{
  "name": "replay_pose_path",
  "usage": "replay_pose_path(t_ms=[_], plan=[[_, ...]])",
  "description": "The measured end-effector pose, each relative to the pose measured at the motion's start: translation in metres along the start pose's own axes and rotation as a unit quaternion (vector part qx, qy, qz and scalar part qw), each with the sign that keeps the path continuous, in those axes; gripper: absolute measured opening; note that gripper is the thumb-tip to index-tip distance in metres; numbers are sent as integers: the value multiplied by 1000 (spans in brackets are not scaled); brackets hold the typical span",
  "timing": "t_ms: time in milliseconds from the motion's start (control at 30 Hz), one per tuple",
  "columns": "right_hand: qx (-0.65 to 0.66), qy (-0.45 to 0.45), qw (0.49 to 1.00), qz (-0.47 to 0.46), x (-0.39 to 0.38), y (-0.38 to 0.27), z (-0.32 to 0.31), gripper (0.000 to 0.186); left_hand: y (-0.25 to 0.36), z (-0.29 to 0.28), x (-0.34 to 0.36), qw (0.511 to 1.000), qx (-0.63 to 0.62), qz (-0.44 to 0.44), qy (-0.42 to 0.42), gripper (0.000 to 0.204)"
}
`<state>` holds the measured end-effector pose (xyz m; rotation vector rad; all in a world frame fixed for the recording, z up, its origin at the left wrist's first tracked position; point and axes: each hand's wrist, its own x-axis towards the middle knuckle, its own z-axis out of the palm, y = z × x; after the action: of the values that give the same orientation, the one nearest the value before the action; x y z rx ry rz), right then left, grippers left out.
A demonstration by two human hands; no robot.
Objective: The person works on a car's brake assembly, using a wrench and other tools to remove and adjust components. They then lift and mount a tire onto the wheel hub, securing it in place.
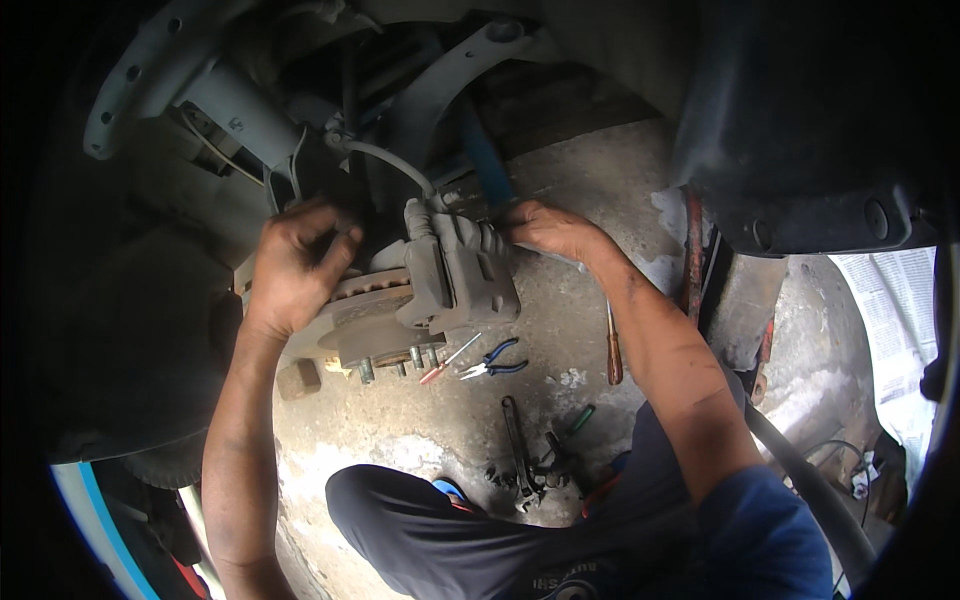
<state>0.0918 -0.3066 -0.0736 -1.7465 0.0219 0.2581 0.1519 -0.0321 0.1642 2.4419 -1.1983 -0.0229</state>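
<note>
A brake disc (350, 312) with wheel studs on its near face sits on the hub, and a grey brake caliper (465, 275) straddles its right side. My left hand (298, 262) is over the disc's left part, just below the strut (240, 115). Its fingers are curled with the thumb toward them; whatever they grip is hidden. At the caliper's right, rear side is my right hand (548, 230), fingers closed and partly out of sight. A thin pale edge shows under that hand, too little to name. A brake hose (390, 165) arches into the caliper's top.
On the concrete floor lie pliers (492, 362), a red-handled screwdriver (437, 372), a wooden-handled screwdriver (614, 355), an adjustable wrench (517, 445) and a green-handled tool (580, 418). A dark wheel-arch liner (820, 130) hangs at right, above newspaper sheets (885, 330). A red bar (695, 260) stands nearby.
</note>
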Motion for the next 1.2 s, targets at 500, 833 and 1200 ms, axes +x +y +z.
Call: replay_pose_path(t_ms=[500, 833, 1200], plan=[[-67, -16, 998, -13, -8, -6, 16, 39, 0, -5, -5, 999, -37, -31, 4, 13], [-118, -38, 992, -13, -17, -20, 22, 42, 2, -7, -9, 998, -32, -45, 11, 14], [-298, -20, 949, 95, -41, 15, -4, 57, 1, -7, -6, 999, -27, -18, 22, 16]])
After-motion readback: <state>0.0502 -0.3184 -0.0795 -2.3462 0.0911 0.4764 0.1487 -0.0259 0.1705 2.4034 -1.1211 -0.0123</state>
